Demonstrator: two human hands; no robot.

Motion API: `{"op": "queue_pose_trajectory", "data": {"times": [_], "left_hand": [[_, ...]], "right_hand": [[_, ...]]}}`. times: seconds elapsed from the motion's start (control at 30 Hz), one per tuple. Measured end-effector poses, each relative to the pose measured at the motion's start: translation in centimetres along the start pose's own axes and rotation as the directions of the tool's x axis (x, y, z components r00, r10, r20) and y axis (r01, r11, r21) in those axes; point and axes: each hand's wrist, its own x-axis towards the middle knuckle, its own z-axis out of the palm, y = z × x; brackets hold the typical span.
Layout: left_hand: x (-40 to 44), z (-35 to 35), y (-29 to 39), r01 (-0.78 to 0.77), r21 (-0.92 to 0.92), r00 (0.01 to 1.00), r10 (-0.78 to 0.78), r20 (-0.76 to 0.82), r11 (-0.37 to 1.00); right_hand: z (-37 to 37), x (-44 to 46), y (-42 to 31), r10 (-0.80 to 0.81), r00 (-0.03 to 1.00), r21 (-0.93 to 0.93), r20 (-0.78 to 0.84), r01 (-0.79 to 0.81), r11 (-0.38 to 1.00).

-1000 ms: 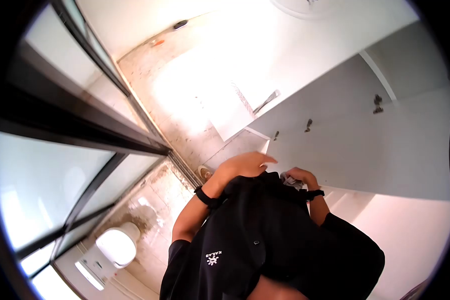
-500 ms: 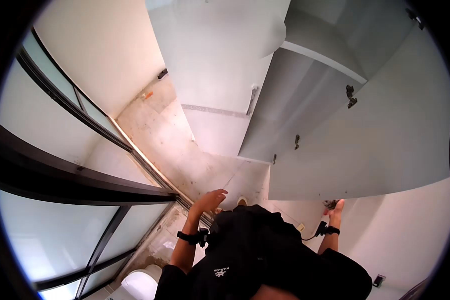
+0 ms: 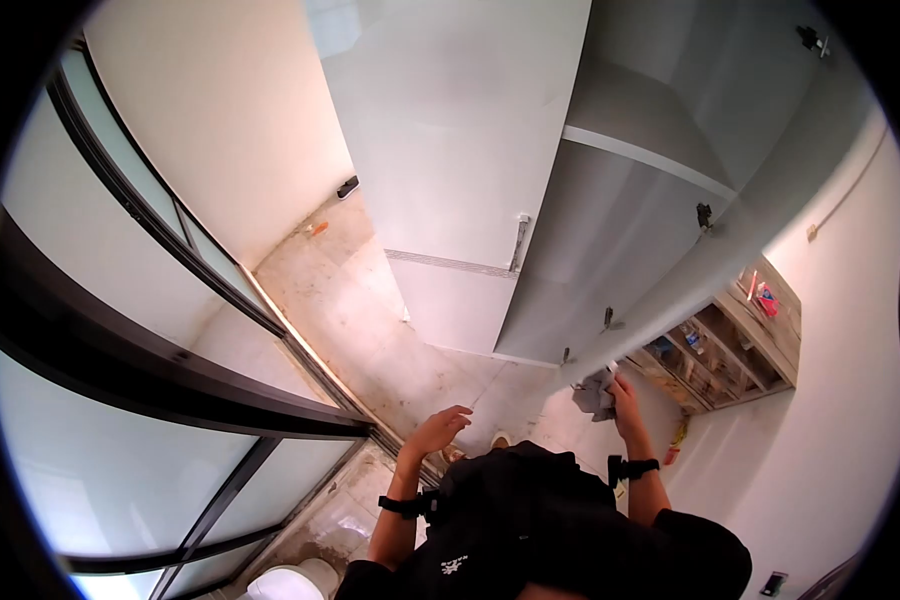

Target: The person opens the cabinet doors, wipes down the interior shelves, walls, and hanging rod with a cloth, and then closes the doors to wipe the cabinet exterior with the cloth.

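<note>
A grey cloth (image 3: pixel 594 396) hangs bunched in my right hand (image 3: pixel 626 404), whose fingers are closed on it. That hand is at the lower edge of the swung-out cabinet door (image 3: pixel 660 290); whether it touches the door I cannot tell. The door appears almost edge-on, with dark metal hinges along it. My left hand (image 3: pixel 440 430) hovers over the floor with fingers stretched out, holding nothing. Before me stands the tall white cabinet (image 3: pixel 450 150), with a closed door panel and a handle (image 3: pixel 519 243) on the left and grey shelves (image 3: pixel 650 110) exposed on the right.
Black-framed glass panels (image 3: pixel 120 450) run along my left side. Behind the cabinet door stands a slatted wooden rack (image 3: pixel 730 345) with small items on it. A white toilet (image 3: pixel 295 580) is at the lower left. The tiled floor (image 3: pixel 360 290) has dirt marks.
The cabinet door has turned from broadside to nearly edge-on, revealing the wooden rack. My right hand has moved left and up with the cloth. The view has shifted slightly; my left hand stays empty.
</note>
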Motion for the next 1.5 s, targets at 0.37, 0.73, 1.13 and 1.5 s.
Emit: {"op": "queue_pose_trajectory", "data": {"times": [0.37,0.73,1.13,1.5], "left_hand": [[-4.3,-1.7,-5.6,0.015,-0.136,0.989,-0.035,-0.145,0.991],[-8.3,-3.4,-9.7,0.168,-0.409,0.932,-0.280,-0.232,0.897],[-8.9,-4.7,-9.7,0.158,-0.384,0.928,-0.270,-0.258,0.910],[-11.2,-4.6,-12.7,0.170,-0.499,0.889,-0.351,-0.295,0.850]], "right_hand": [[3.9,4.7,1.8,0.111,0.974,-0.336,0.199,-0.039,0.941],[9.0,11.1,-2.7,-0.152,0.982,-0.382,0.114,0.184,0.906],[15.5,13.2,-4.5,-0.040,0.988,-0.493,0.149,0.109,0.863],[29.0,14.2,-17.3,-0.873,0.002,-0.611,0.487,0.716,-0.339]]}}
